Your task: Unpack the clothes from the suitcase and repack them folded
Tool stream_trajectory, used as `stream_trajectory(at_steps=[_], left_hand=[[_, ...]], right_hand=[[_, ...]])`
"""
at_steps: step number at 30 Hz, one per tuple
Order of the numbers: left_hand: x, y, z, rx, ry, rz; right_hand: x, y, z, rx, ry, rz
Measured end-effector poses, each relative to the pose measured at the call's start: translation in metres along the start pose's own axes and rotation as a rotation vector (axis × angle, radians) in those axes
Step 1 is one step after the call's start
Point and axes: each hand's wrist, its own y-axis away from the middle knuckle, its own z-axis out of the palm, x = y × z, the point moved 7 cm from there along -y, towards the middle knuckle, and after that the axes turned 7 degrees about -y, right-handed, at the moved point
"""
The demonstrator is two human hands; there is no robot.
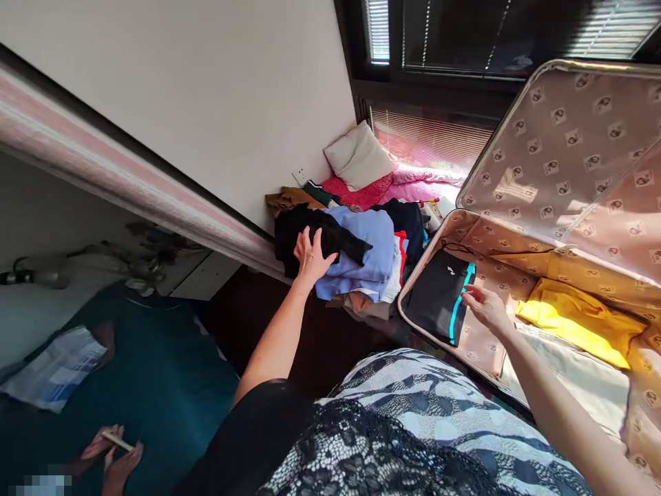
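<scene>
My left hand (311, 256) rests with spread fingers on a crumpled black garment (330, 231). That garment lies on top of a clothes pile, over a folded light blue garment (369, 258). My right hand (485, 306) reaches into the open suitcase (560, 131), its fingers loosely apart at the turquoise stripe of a folded black garment (436, 296). This garment lies flat in the suitcase's near left corner. Farther right inside are a folded yellow garment (581, 320) and a pale cloth (573, 379).
A cream cushion (359, 155) leans against the wall behind the pile, by pink bedding (418, 186). Windows with blinds (431, 134) stand behind. At lower left, another person's hands (116, 458) hold a slim object over a teal bed cover (155, 372).
</scene>
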Motion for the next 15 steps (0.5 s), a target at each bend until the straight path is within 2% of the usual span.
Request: stream_trajectory(at_steps=[2,5,11,15], left_hand=[[-0.024,-0.01,0.011,-0.079,-0.019,-0.042],[-0.042,-0.018,0.024,-0.127,0.012,-0.066],[-0.051,-0.041,0.027,-0.074,0.103,0.023],[-0.073,-0.081,0.024,0.026,0.371,0.01]], right_hand=[[-0.027,-0.001,0.036,-0.076,-0.063,-0.043],[-0.068,-0.003,0.075,-0.138,-0.042,-0.123],[-0.144,-0.003,0.127,-0.137,0.259,-0.368],[-0.18,0.007,0.162,-0.055,0.535,-0.612]])
